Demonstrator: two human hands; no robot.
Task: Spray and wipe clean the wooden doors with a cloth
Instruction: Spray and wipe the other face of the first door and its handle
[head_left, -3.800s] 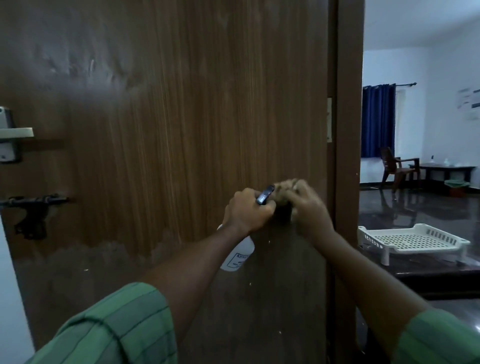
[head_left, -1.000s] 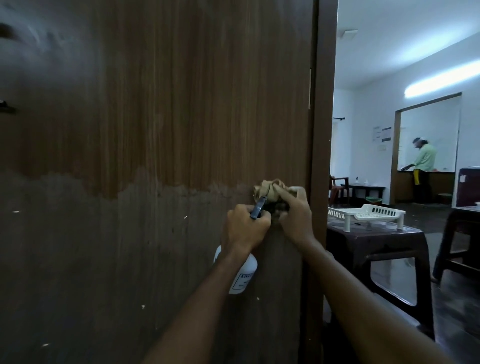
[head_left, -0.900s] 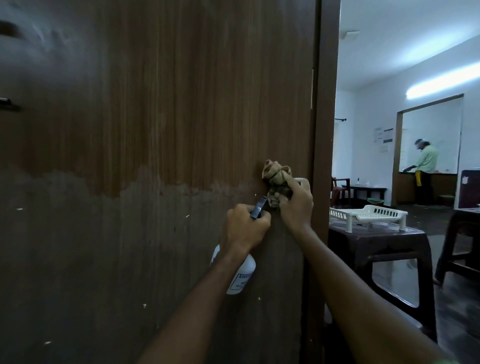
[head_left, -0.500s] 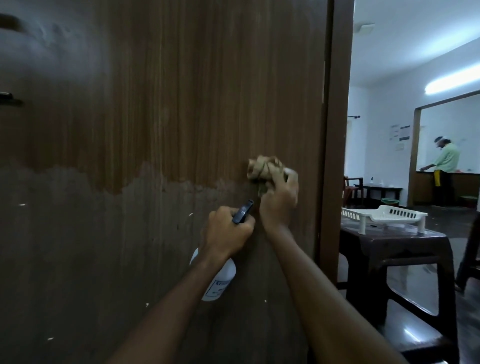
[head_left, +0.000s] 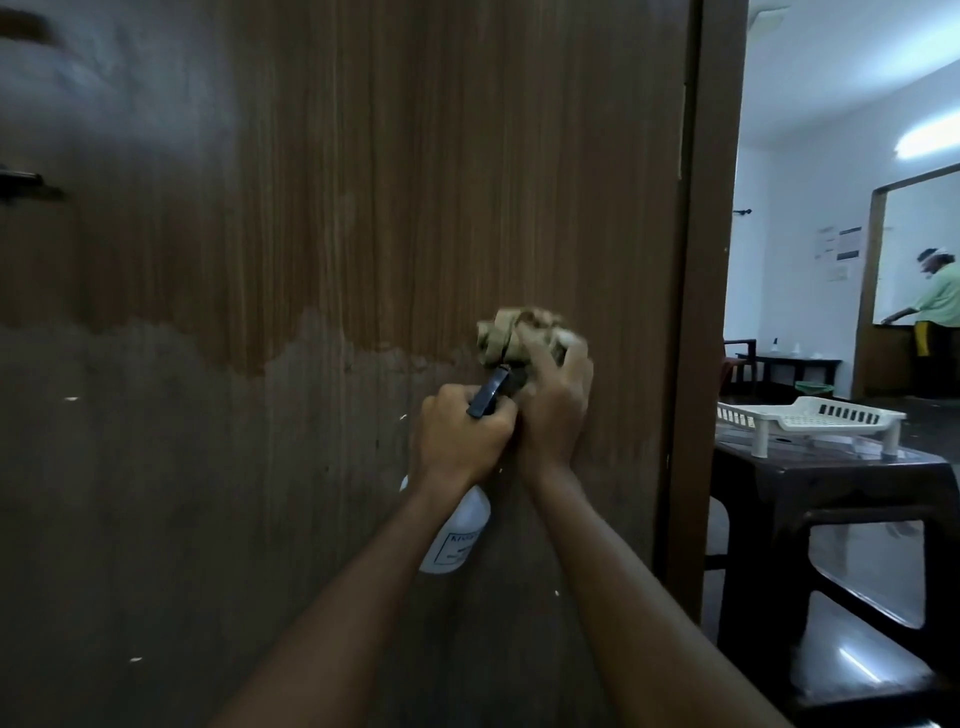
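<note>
While L hand (head_left: 462, 436) grips spray bottle (head_left: 457, 535), R hand (head_left: 553, 400) w/ crumpled cloth (head_left: 506, 338) on door (head_left: 337, 208).

The door (head_left: 363, 208) is wood-grain veneer with fine vertical streaks, matt in its upper part; below a ragged line the surface looks darker, duller and flecked with pale specks. The cloth (head_left: 506, 335) is a crumpled tan fabric, soft and matt. The spray bottle (head_left: 457, 535) is white plastic, smooth, with a paper-like label and a dark plastic trigger. The tray (head_left: 810, 418) is perforated cream plastic. The stool (head_left: 831, 483) beneath it is dark and glossy. The floor (head_left: 857, 587) is polished and reflective.
</note>
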